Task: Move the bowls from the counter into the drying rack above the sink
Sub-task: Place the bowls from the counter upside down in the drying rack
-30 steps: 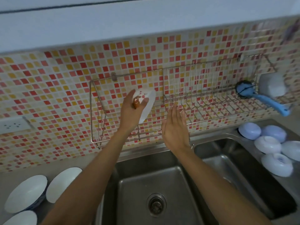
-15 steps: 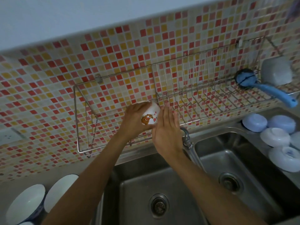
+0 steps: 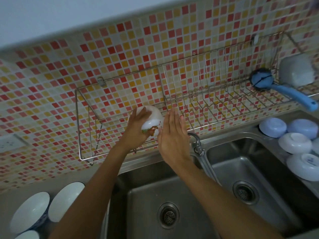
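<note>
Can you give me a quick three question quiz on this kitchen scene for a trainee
1. True or false: the left hand holds the white bowl at the drying rack.
2. What blue item rests in the rack's right end? A) brush B) cup C) sponge
3. How is the right hand posed?

Key:
1. True.
2. A, the blue brush.
3. Open and flat beside the bowl; contact unclear.

A wall of little red, orange and cream tiles (image 3: 120,49) runs behind everything. A blue brush (image 3: 283,90) with a long handle pokes out on the right, next to a pale square tub (image 3: 296,70). A bent metal tap (image 3: 197,144) sits low down. A white wall socket (image 3: 10,144) is far left.
</note>
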